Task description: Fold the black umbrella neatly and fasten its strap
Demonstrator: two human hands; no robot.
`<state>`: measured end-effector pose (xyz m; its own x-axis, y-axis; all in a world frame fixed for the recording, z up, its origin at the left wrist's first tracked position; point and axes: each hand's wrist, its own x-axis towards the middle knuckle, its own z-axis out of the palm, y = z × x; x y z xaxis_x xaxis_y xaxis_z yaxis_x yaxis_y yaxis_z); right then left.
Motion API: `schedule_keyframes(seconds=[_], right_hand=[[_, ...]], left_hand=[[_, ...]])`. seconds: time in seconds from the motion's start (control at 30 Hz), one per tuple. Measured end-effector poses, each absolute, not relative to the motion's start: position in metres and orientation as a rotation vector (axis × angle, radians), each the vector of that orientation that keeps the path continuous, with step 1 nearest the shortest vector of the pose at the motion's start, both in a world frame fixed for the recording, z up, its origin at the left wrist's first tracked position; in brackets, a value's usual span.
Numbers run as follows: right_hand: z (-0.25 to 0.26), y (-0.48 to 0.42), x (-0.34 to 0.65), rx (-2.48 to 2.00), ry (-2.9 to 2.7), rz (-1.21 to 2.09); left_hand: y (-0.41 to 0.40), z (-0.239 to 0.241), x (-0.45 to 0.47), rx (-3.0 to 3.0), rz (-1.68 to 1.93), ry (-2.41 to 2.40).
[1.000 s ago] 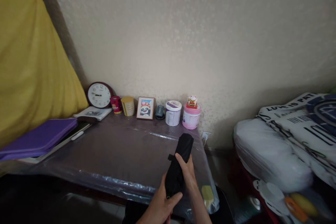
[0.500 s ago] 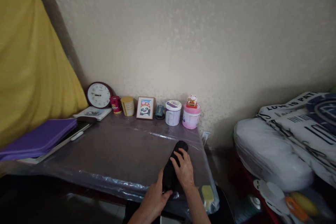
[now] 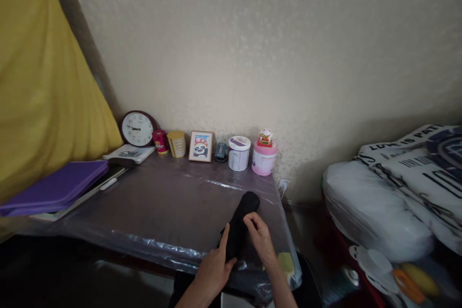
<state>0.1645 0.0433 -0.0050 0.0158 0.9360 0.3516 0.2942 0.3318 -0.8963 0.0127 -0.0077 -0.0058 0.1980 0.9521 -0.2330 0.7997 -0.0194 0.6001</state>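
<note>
A black folded umbrella (image 3: pixel 238 224), or a rolled bundle much like one, lies slantwise on the table near its right front corner. Its far end points away to the right. My left hand (image 3: pixel 213 265) grips the near end, with the index finger laid along the left side and the thumb across the bottom. At the right side, my right hand (image 3: pixel 259 235) is closed in a pinch against the black fabric. What exactly sits between those fingertips is too small to make out.
Along the wall stand a clock (image 3: pixel 137 128), a picture frame (image 3: pixel 201 147), a white-and-purple tub (image 3: pixel 239 154) and a pink tub (image 3: pixel 263 160) topped by a cat figurine (image 3: pixel 265 138). Purple folders (image 3: pixel 61 186) lie left. A plastic-wrapped white bundle (image 3: pixel 375 211) is at right.
My right hand has come off the umbrella's top, moved slightly down and right, and closed into a pinch at its side. My left index finger now stretches further along the fabric.
</note>
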Motion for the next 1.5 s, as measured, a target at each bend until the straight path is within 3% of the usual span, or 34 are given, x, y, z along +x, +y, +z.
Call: schedule_keyframes(seconds=[0.17,0.67,1.2,1.37,1.5], right_hand=[[-0.002,0.039,0.163,-1.137,-1.554,0.807],[0.011,0.055,0.16,-1.226,-1.89,0.549],[0.005,0.056,0.147,-1.373,-1.865,0.286],[0.007,0.051,0.148,-1.352,-1.832,0.328],[0.002,0.056,0.162,-1.256,-1.672,0.542]], left_hand=[[-0.009,-0.007,0.016,1.919,0.235,1.711],[-0.012,-0.008,0.018,1.946,0.265,1.7],[-0.011,-0.012,0.012,1.921,0.296,1.644],[-0.008,-0.014,0.009,1.9,0.335,1.617],[-0.011,-0.011,0.003,1.887,0.352,1.598]])
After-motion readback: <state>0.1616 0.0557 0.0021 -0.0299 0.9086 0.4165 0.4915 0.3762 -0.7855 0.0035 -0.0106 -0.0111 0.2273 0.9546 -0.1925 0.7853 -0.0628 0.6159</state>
